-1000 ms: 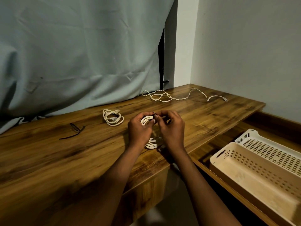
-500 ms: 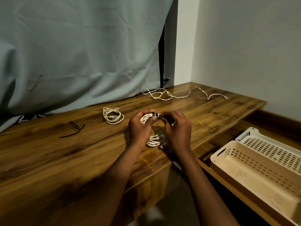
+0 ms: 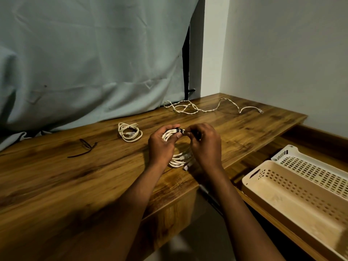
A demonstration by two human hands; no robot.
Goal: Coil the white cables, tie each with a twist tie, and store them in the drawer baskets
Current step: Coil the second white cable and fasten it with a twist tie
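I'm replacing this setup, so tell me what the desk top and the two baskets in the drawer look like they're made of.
Desk top: wood or wood-look laminate, warm brown with dark grain streaks and a soft sheen; which one is unclear. Front basket: beige moulded plastic, matte, with rows of punched slots. Rear basket: the same slotted plastic, in white.

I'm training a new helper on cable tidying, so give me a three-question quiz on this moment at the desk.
1. True or false: the black twist tie wraps the coiled white cable held in both hands.
2. Which white cable still lies uncoiled? A) the one by the grey curtain B) the one left of the hands
3. How many perforated plastic baskets sit in the open drawer?

Key: 1 true. 2 A. 3 two, one beige, one white. The left hand grips the coil; the right hand pinches the tie.
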